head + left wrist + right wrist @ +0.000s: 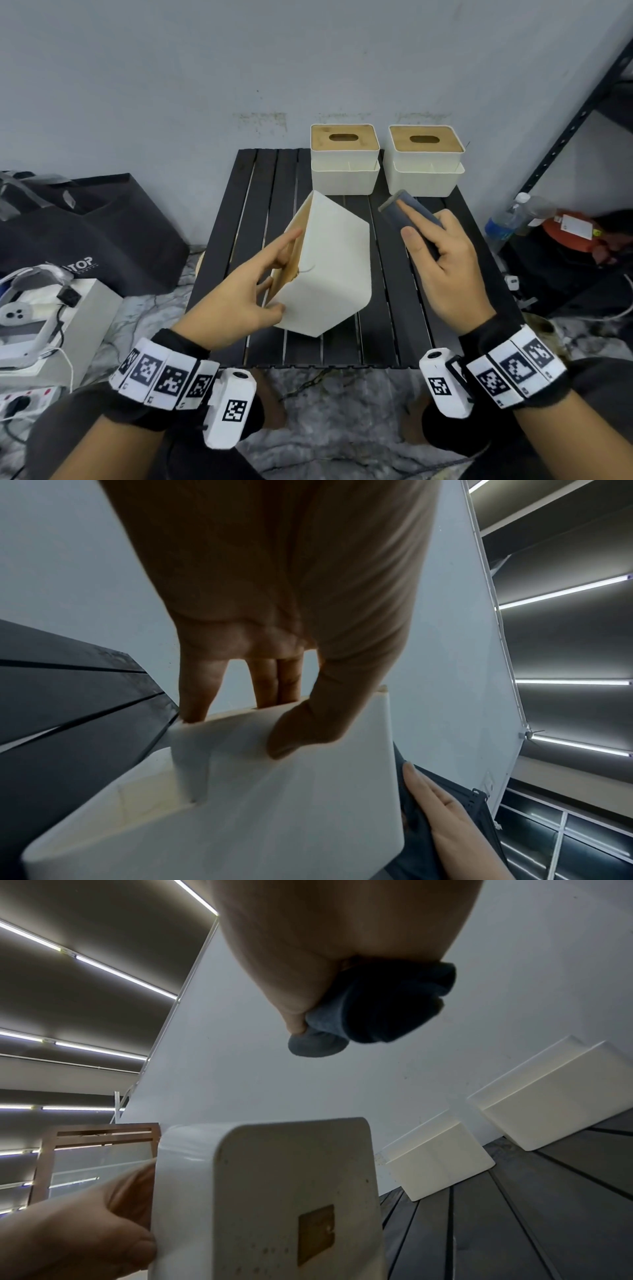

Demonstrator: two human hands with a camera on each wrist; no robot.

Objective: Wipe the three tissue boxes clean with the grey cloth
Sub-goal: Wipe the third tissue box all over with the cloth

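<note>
A white tissue box point(329, 263) with a wooden lid is tipped on its side over the black slatted table point(376, 325). My left hand point(246, 291) grips it, thumb on the white wall and fingers on the lid side; in the left wrist view the thumb point(308, 723) presses the box point(274, 804). My right hand point(442, 263) holds the folded grey cloth point(407, 212) just right of the box, apart from it; the right wrist view shows the cloth point(369, 1010) above the box point(267, 1191). Two more tissue boxes point(344, 157) point(424, 159) stand upright at the table's back.
A grey wall point(308, 68) rises right behind the table. A black bag point(92, 233) and a white device point(37, 318) lie on the floor at left. A water bottle point(507, 219) and a black metal shelf point(575, 123) stand at right.
</note>
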